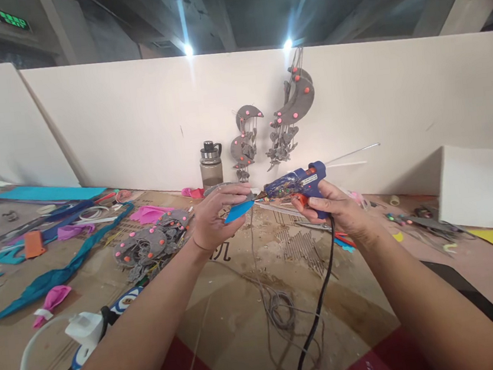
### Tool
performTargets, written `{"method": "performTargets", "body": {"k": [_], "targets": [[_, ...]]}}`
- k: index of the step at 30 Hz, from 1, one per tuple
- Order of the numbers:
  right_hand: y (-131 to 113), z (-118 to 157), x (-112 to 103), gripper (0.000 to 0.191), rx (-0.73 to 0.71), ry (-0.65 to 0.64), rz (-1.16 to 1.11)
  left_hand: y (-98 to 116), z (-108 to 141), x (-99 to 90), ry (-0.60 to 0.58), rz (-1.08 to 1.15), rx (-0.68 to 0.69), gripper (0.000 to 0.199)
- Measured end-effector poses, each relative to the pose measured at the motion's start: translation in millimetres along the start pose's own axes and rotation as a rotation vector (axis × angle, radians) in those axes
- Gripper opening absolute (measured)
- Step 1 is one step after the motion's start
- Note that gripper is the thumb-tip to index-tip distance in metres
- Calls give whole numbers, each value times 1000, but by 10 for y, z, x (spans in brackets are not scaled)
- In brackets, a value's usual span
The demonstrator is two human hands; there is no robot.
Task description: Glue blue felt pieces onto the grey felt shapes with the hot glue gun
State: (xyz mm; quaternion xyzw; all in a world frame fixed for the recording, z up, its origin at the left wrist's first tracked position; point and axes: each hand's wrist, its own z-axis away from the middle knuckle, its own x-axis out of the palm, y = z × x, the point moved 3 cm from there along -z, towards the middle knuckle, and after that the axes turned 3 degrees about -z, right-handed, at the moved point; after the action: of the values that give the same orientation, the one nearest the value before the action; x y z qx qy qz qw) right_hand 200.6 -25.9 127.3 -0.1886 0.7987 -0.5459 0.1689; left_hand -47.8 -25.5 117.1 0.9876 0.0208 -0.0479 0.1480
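Observation:
My right hand (pixel 333 202) is wrapped round a blue hot glue gun (pixel 293 182) with an orange trigger. A long glue stick (pixel 352 153) sticks out of its back, and a black cord (pixel 317 313) hangs below. My left hand (pixel 218 212) is closed on a bright blue flat piece (pixel 239 211), pinched between thumb and fingers. Along the top of those fingers lies a grey flat shape (pixel 224 186), partly hidden. The gun's nozzle points left, close to the fingertips and the blue piece; whether it touches I cannot tell.
Cardboard (pixel 223 288) covers the table, with coiled grey string (pixel 282 308) on it. Grey dotted cutouts (pixel 146 244) lie at left near teal cloth (pixel 69 270) and a white plug (pixel 85 328). A bottle (pixel 211 165) and hanging grey crescents (pixel 296 99) stand out against the white panel (pixel 132 121).

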Motion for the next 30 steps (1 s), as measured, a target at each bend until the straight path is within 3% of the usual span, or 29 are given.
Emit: {"method": "performTargets", "body": {"k": [6,30], "targets": [[-20,3,29,29,1,19,28,-6,-9,0,30,15,-71,23],[23,0,6,27,12,10,-17,18,0,15,21,-15,-7,26]]}}
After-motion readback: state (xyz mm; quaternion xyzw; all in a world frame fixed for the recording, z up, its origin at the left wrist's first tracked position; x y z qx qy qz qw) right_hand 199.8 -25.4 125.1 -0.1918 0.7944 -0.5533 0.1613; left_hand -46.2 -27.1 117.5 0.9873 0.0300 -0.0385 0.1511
